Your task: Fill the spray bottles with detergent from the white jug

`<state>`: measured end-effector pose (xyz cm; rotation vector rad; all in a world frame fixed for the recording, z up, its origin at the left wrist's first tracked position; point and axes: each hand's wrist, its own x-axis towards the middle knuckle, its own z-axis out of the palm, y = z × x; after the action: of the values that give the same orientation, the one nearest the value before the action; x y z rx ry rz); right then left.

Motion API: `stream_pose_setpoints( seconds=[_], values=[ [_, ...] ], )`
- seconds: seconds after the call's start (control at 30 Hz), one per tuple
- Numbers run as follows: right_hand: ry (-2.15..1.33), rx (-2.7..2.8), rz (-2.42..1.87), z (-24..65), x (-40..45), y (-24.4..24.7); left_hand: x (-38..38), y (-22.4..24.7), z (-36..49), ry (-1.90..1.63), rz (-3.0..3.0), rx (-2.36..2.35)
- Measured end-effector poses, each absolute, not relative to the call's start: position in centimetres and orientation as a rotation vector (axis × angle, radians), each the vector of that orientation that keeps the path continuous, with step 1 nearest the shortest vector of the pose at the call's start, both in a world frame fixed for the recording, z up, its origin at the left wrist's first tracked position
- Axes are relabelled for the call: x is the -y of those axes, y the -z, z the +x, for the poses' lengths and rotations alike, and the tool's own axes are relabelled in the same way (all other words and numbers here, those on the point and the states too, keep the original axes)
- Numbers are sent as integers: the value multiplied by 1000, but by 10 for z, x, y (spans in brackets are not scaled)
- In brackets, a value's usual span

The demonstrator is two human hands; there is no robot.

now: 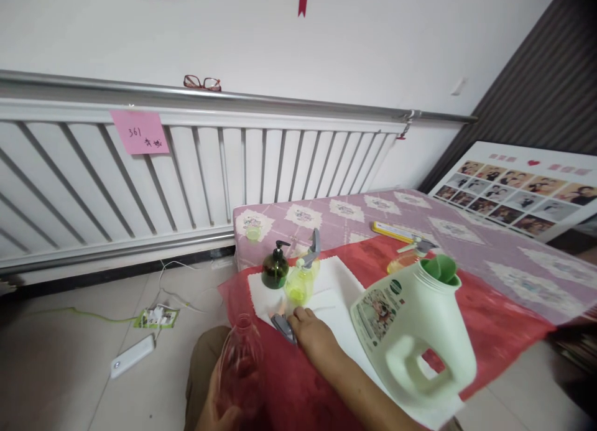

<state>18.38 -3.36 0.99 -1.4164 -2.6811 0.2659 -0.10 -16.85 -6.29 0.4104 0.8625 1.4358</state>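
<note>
My left hand [226, 415] is wrapped round a clear, see-through bottle [242, 362] with an uncapped neck, at the bottom of the view. My right hand [310, 331] reaches over the white sheet, its fingers curled against a grey trigger spray head [283, 327]; its grip is partly hidden. Just beyond stands a yellowish spray bottle [298, 287] with a grey trigger top. Beside it is a dark green pump bottle [275, 270] with a black pump. A big pale green detergent jug [410, 325] stands right of my forearm, a green cup-like piece in its mouth.
A white sheet [340, 275] lies on red cloth [504, 313] over a flower-patterned table cover [466, 229]. Behind the jug lie a yellow box [394, 232] and another spray bottle [403, 261]. A small cup [253, 233] stands far left. A power strip [156, 317] with cables is on the floor.
</note>
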Motion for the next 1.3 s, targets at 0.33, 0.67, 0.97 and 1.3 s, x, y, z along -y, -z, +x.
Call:
stream_pose_setpoints(
  seconds=[0.33, 0.67, 0.97, 1.3],
  values=[
    [-479, 1911, -1234, 272, 80, -79, 145, 54, 33, -1386, 917, -966],
    [-567, 1044, -1288, 318, 99, -119, 109, 83, 83, -1297, 1347, -1366],
    [-610, 1252, -1283, 292, 89, -118, 114, 91, 82, -1247, 1440, -1418],
    [-977, 1487, -1287, 264, 73, -86, 115, 93, 81, -1214, 1483, -1422]
  ],
)
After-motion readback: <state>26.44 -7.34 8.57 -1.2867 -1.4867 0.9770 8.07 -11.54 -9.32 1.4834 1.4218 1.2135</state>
